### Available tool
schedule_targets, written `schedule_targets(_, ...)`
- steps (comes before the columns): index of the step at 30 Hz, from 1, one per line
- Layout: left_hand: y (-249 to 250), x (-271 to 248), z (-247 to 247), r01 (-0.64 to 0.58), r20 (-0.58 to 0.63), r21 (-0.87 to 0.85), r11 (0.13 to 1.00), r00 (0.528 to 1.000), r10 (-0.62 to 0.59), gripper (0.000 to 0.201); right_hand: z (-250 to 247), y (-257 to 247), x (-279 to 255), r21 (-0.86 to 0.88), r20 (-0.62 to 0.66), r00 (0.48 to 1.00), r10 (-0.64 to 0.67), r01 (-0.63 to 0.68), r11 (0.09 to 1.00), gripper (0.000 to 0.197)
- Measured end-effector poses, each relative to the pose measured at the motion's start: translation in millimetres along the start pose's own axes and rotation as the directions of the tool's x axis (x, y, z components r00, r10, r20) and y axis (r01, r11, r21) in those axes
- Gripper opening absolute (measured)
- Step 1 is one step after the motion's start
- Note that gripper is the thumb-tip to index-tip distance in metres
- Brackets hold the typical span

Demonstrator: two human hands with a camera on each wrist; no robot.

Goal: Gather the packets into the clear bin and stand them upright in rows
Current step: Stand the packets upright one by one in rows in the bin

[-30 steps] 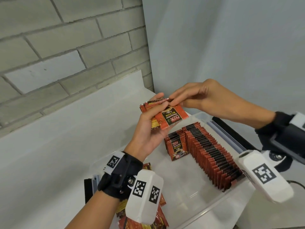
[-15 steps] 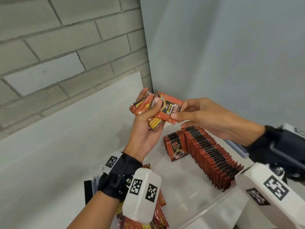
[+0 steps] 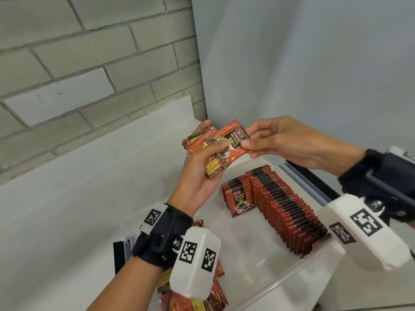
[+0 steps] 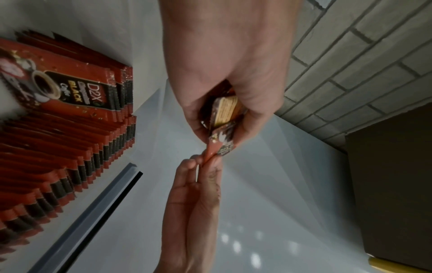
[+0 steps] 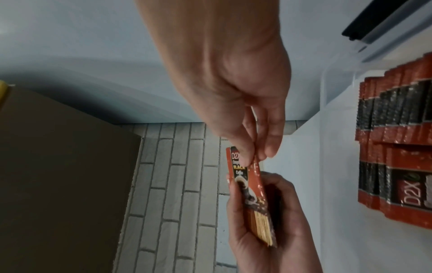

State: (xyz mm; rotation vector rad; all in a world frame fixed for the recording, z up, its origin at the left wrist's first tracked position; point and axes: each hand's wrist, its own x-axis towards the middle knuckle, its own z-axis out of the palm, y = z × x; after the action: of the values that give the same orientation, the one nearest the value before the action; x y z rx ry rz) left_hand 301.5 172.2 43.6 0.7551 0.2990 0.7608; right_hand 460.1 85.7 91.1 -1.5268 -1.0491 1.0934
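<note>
At frame centre, the right hand (image 3: 289,142) still pinches the top packet (image 3: 229,142), now turned label-up, while the left hand (image 3: 202,171) grips the stack (image 3: 202,142).

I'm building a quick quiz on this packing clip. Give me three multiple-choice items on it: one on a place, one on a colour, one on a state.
1. Where is the long row of packets?
A. In the clear bin
B. On the brick wall
C. In a drawer

2. Main packet colour?
A. Blue
B. Red
C. Green

3. What is the right hand doing?
A. Resting flat
B. Hanging open
C. Pinching the top packet

Answers: 1 A, the row stands along the bin's right side. 2 B, red with black panels. 3 C, thumb and fingers pinch its end while the left hand grips the stack.
</note>
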Motion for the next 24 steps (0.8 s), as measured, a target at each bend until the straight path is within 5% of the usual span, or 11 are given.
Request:
schedule_targets(7, 5, 6, -10, -0.079, -0.183, -0.140, 0.987, 0.982, 0.052, 0.034, -7, -7, 0, -0.458, 0.229, 0.972, 0.053, 0.059, 0.887, 0.009)
schedule_targets(10, 3, 5, -9, -0.074, -0.234, -0.127, 0.989, 0.971, 0.043, 0.031, 11, -2, 6, -0.757, 0.294, 0.955, 0.041, 0.207, 0.620, 0.006)
schedule_targets(14, 4, 3, -8, -0.064, -0.238, -0.138, 0.988, 0.971, 0.030, 0.032, 40, 14, 11, -0.886, 0.388, 0.914, 0.119, 0.334, 0.322, 0.014)
schedule_targets(18, 5, 3, -8, -0.053, -0.252, -0.143, 0.988, 0.968, 0.015, 0.029, 54, 29, 9, -0.914, 0.404, 0.888, 0.220, 0.381, 0.139, 0.035)
schedule_targets(21, 5, 2, -7, -0.047, -0.265, -0.143, 0.989, 0.964, 0.008, 0.029, 62, 29, 7, -0.914, 0.393, 0.889, 0.236, 0.406, -0.009, 0.014)
schedule_targets(24, 5, 2, -6, -0.045, -0.264, -0.147, 0.988, 0.965, 0.005, 0.029, 63, 26, 11, -0.912, 0.357, 0.915, 0.188, 0.385, -0.140, 0.025)
